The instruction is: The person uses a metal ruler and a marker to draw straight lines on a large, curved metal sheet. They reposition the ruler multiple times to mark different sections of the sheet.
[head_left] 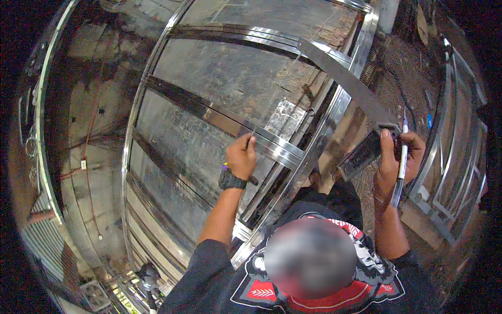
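Long flat dark metal bar (342,78) slanting across polished steel gate frame (219,120), lower end at frame's right rail; white marker pen (402,157) upright just right of that end.

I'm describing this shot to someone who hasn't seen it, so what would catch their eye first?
The big shiny steel frame with crossbars fills the left and middle. The left hand, a black wristwatch on its wrist, rests on a polished crossbar at the centre. At the right, the right hand holds a white pen and the end of a long flat metal bar slanting up to the left.
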`<state>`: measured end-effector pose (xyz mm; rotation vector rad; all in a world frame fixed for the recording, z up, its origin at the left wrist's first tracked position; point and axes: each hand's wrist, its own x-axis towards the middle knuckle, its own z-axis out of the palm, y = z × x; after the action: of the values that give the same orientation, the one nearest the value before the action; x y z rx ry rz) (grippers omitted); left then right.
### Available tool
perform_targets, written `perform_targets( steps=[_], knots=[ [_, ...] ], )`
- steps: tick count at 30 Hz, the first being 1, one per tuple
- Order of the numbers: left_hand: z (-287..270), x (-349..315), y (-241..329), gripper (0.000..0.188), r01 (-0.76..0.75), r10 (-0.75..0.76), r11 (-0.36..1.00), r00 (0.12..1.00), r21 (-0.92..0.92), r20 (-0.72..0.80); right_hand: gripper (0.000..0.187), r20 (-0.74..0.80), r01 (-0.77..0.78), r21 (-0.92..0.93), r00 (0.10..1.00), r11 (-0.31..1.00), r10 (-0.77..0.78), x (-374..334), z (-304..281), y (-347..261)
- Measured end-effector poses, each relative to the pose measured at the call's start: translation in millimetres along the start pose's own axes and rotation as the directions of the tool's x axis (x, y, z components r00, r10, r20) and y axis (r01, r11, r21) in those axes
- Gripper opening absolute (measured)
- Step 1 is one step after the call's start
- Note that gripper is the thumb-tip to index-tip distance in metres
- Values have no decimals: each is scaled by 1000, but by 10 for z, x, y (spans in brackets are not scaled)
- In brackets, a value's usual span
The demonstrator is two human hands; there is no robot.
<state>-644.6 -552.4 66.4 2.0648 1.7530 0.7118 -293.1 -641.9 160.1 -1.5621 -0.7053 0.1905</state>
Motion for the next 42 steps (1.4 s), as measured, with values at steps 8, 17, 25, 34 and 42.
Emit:
perform_targets(
  steps=[8,17,25,34,42],
  knots=[
    [-151,175,-170,18,9,-11,999,998,-43,-55,34,88,-38,88,996,995,30,-65,-12,-160],
    [-277,77,-505,22,21,-22,1000,999,-18,-37,32,186,44,102,981,994,-63,-77,99,-323],
    [-391,34,-844,21,137,-131,982,990,-127,56,32,230,90,72,967,993,-105,-104,182,-349],
    [-263,-140,-1294,27,409,-354,889,899,-205,258,33,321,108,64,939,992,-123,-163,218,-267],
    [-33,-196,-1375,19,400,-371,868,916,-293,152,34,354,91,46,930,995,-101,-149,191,-150]
  ],
)
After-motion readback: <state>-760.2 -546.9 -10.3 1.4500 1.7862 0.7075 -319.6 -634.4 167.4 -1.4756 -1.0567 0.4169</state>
